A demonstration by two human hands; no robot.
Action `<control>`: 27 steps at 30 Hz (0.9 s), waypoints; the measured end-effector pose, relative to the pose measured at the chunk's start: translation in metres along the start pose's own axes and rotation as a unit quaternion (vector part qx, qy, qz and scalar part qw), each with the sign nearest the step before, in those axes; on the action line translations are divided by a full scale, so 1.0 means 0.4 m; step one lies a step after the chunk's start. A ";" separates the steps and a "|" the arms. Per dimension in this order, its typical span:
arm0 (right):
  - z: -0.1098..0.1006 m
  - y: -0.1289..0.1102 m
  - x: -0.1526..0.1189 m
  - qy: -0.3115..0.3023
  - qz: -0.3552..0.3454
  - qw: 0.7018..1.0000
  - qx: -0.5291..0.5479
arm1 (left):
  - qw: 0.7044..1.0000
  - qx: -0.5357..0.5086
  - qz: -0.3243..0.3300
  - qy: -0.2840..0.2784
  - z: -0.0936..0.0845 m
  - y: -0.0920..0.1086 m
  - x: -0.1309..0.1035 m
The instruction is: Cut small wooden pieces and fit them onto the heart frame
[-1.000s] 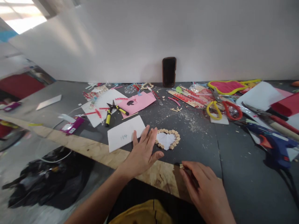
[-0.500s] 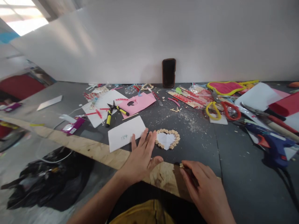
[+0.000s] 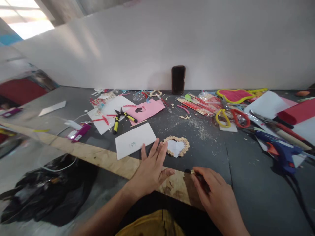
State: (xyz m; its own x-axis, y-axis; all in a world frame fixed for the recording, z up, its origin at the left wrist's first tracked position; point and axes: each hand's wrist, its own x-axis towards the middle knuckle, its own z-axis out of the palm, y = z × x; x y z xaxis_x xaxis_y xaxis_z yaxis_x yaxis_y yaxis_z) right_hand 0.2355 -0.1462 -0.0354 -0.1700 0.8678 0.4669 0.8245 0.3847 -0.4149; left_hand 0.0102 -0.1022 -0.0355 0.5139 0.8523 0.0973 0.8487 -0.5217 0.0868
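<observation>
My left hand [image 3: 153, 166] is spread open over the table's front edge, its fingertips by the white card [image 3: 134, 141] marked with green writing. Just beyond those fingers lies a heart-shaped ring of small pale wooden pieces [image 3: 185, 150], with folded white paper [image 3: 175, 148] inside it. Between the thumb and forefinger of my right hand [image 3: 213, 190] is a small pale wooden piece [image 3: 192, 171], its far part hidden by the fingers. This hand is to the right of the heart and nearer to me.
Black-and-yellow pliers [image 3: 120, 118] lie beside pink paper [image 3: 150, 109]. A phone [image 3: 178, 80] leans on the white wall. Scissors [image 3: 238, 117] and a blue glue gun [image 3: 283, 152] are at right. A black plastic bag [image 3: 49, 193] is at lower left.
The view has shifted slightly. Both hands keep nearly the same pose, the left still spread and the right still pinching the small wooden piece.
</observation>
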 end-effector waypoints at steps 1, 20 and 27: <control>0.000 0.002 -0.001 0.000 0.005 1.000 0.004 | 1.000 0.008 0.001 0.007 0.002 0.000 -0.001; -0.028 0.043 0.082 -0.084 0.121 0.984 -0.099 | 0.991 -0.108 -0.038 0.075 -0.012 -0.025 -0.018; -0.044 0.066 0.130 -0.117 0.117 0.982 -0.089 | 0.986 -0.132 -0.006 0.105 -0.092 -0.094 0.053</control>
State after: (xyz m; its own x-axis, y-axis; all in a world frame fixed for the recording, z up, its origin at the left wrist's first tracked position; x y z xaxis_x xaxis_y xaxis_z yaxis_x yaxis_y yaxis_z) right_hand 0.2579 -0.0966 -0.0083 -0.0676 0.9825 0.1738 0.9334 0.1238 -0.3368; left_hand -0.0155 -0.0658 0.0000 0.4436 0.8461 0.2956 0.7780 -0.5273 0.3417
